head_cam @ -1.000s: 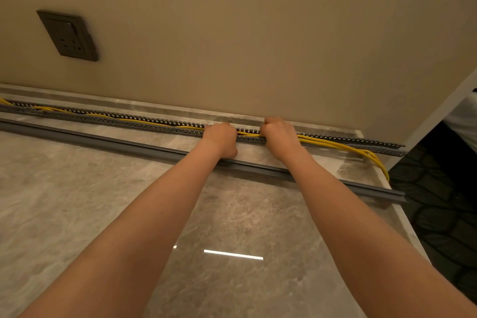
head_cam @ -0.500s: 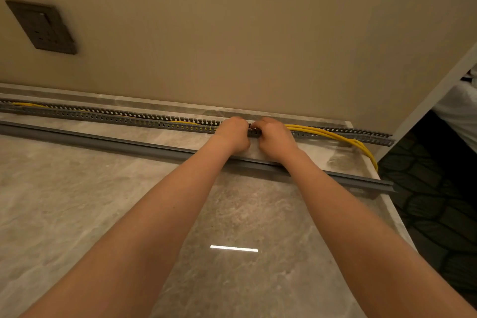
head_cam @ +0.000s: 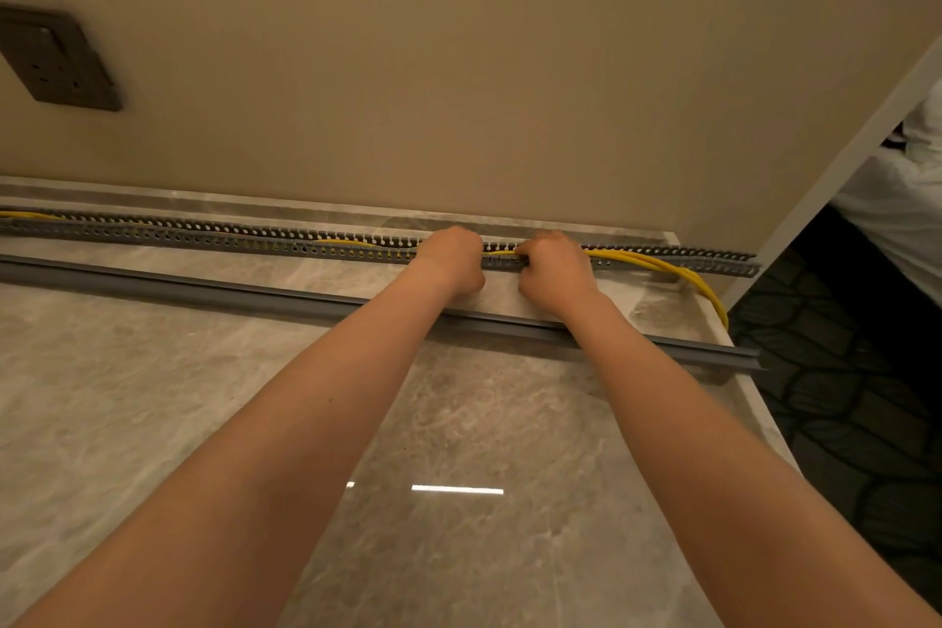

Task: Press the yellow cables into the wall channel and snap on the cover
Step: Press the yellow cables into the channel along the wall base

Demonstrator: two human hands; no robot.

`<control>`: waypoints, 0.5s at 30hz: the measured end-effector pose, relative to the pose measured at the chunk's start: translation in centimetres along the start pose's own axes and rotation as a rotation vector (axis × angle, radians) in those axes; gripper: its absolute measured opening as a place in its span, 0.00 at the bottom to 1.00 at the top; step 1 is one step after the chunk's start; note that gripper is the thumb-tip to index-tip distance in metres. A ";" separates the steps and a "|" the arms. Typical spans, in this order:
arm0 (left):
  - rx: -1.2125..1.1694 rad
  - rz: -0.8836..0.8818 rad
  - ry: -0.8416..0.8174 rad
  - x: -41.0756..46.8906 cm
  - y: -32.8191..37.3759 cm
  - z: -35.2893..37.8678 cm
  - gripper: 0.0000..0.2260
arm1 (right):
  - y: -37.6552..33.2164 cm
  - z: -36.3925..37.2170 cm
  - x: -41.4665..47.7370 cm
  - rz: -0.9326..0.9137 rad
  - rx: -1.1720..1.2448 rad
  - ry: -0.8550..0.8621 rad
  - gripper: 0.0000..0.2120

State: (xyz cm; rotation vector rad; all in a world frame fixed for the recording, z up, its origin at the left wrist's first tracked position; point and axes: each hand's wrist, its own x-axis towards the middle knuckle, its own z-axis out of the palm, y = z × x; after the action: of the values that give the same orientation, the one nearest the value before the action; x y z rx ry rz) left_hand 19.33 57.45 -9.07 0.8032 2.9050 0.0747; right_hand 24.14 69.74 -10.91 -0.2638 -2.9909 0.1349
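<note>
Both hands, left (head_cam: 451,260) and right (head_cam: 553,268), are curled on the channel (head_cam: 255,242) at the wall's foot, fingers pinched over the cables (head_cam: 662,265). Right of them the cables bulge out, unseated. Cover (head_cam: 204,288) lies loose on the countertop (head_cam: 153,398), just in front.

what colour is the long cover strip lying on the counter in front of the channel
Plain grey, no pattern: the cover strip shows best in the head view.
</note>
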 end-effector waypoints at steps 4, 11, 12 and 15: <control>-0.013 0.077 0.049 0.0 2.0 0.4 0.15 | 0.6 -1.3 0.8 -0.005 0.026 -0.106 0.14; -0.071 0.161 0.081 0.4 4.1 0.8 0.16 | 1.8 -1.2 0.8 -0.023 0.295 -0.052 0.16; -0.048 0.169 0.079 0.5 4.0 0.7 0.16 | 2.0 -1.3 0.7 -0.021 0.309 0.002 0.17; 0.003 0.185 0.063 0.6 3.7 0.6 0.15 | 3.5 -1.5 0.4 0.015 0.168 0.118 0.18</control>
State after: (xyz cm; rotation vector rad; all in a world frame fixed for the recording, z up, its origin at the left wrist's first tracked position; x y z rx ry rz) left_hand 20.76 60.91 -9.39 1.0869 2.8810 0.1154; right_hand 24.53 73.35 -9.76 -0.2657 -2.8403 0.3576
